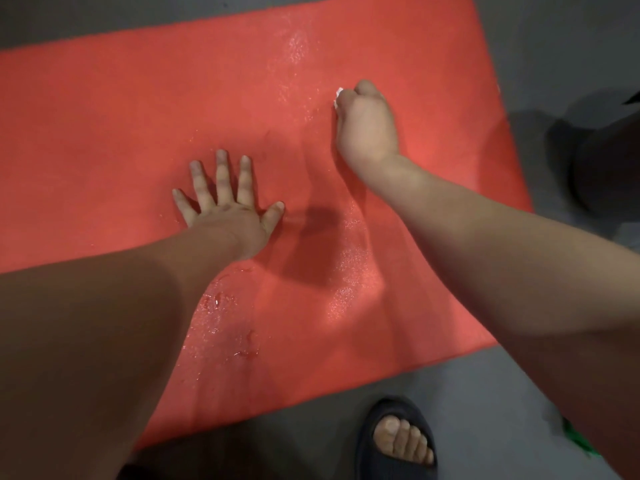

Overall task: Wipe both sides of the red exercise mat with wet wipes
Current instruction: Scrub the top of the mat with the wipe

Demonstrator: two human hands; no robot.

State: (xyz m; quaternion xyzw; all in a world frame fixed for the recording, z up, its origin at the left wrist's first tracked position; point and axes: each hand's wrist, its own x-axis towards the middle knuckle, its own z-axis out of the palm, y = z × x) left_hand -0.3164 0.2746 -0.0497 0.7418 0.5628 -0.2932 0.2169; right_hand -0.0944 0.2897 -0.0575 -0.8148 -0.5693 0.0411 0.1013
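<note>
Red exercise mat (pixel 121 109) flat on grey floor (pixel 502 393), wet streaks mid-surface. No legible markings. Left hand (pixel 227 202) spread, palm pressed at mat centre. Right hand (pixel 367 123) fisted around white wet wipe (pixel 337 95), toward right edge.

The red mat (pixel 138 109) lies flat on the floor, streaked wet; a white wipe (pixel 338 95) touches it.

Open across the mat (pixel 104 116) toward its far-left corner; blocked mid-mat by the flat left hand (pixel 228 213), past the near edge by a slippered foot (pixel 398 441).
</note>
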